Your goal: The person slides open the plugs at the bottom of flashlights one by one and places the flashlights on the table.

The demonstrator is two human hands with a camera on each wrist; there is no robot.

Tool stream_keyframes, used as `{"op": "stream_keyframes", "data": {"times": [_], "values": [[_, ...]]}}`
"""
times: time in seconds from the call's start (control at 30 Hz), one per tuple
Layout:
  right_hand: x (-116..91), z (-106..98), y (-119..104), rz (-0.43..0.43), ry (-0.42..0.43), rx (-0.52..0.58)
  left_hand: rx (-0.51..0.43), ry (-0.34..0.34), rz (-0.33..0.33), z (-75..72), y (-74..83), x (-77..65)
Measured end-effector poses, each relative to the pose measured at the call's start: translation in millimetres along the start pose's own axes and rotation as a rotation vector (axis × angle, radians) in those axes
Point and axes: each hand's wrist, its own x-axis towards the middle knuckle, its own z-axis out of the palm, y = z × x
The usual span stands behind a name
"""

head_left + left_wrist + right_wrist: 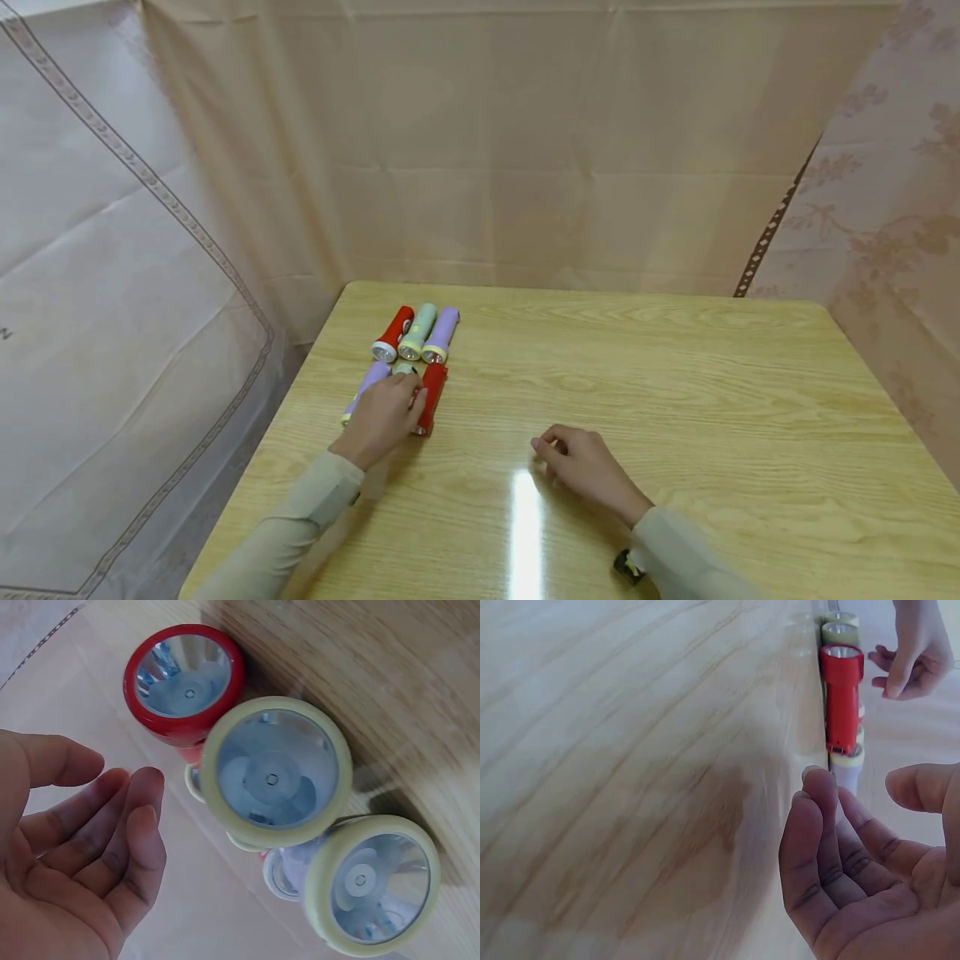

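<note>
Two rows of flashlights lie at the left of the table. In the back row are a red flashlight (396, 327) with a white rim, a green flashlight (419, 329) and a purple flashlight (442, 329). The front row has a purple flashlight (370, 385), a green flashlight (405, 368) mostly hidden by my hand, and a red flashlight (842, 701). My left hand (382, 417) hovers over this front row, fingers loosely bent; the left wrist view shows nothing between them, beside the lens ends. My right hand (588, 467) is near mid-table, loosely curled and holding nothing.
The wood-grain table (675, 375) has a bright light reflection near its front. A beige cloth (525, 150) hangs behind it, with patterned cloths on both sides. A small dark device (628, 567) sits at the right wrist.
</note>
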Motion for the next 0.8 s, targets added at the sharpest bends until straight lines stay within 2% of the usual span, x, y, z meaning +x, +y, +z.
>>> {"op": "stream_keyframes", "data": {"times": [0.2, 0.43, 0.63, 0.8], "values": [[9, 16, -9, -0.049, -0.022, -0.044, 0.015, -0.005, -0.005, 0.8, -5.6, 1.9], [22, 34, -24, -0.1, -0.071, -0.032, -0.004, -0.082, -0.072, 1.0, -9.3, 6.0], [33, 53, -39, -0.108, -0.149, -0.049, -0.045, -0.127, -0.131, 2.1, -12.3, 9.0], [46, 69, -47, -0.104, -0.148, -0.075, -0.049, -0.161, -0.148, 2.6, -14.1, 12.1]]}}
